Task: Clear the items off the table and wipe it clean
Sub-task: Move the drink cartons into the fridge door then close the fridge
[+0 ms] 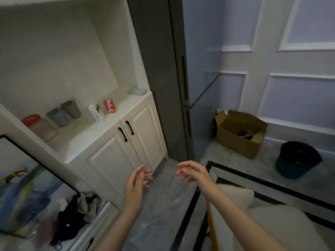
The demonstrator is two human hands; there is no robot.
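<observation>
Head view: left hand [135, 185], right hand [194, 173] empty

We take this for a home: cream cupboard [126, 142] with cups [65, 113] at ten o'clock, panelled wall [293, 98] at two, cardboard box [239, 133] on tiled floor [163, 205].

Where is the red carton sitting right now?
In the head view, the red carton stands on the white cabinet counter at upper left, right of the white carton and above the two cabinet doors.

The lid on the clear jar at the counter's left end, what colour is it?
Red-orange lid, seen in the head view.
</observation>
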